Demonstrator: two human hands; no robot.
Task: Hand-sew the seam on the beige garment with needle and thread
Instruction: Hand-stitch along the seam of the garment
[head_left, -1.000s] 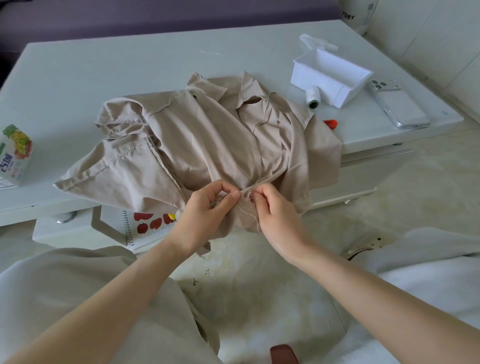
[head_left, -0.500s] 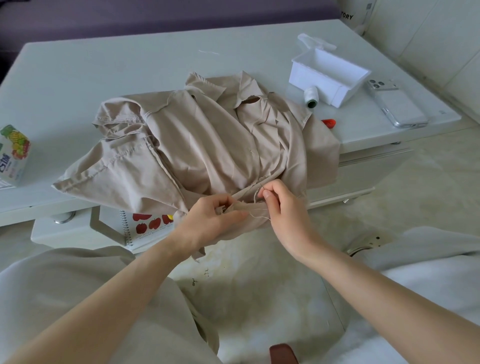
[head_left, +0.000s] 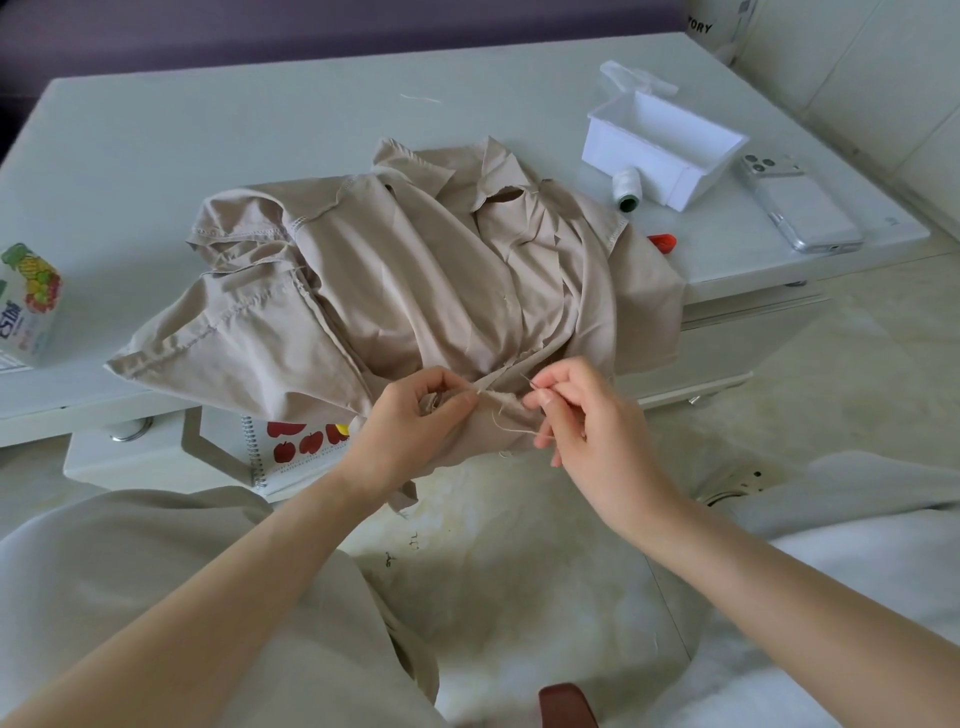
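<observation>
While left hand (head_left: 415, 418) pinches beige garment (head_left: 415, 270) seam, right hand (head_left: 589, 415) pinching needle (head_left: 529, 381), lid-open white box (head_left: 675, 179), spool (head_left: 627, 188) just beside

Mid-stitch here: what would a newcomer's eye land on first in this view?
The crumpled beige garment dominates, draped over the white table at its near edge. At its hanging edge the left hand pinches the cloth while the right hand pinches the needle, thread trailing below. A white box and phone sit at the table's far right.

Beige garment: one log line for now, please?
step: stitching seam | left hand: pinches beige garment | right hand: pinches needle
</observation>
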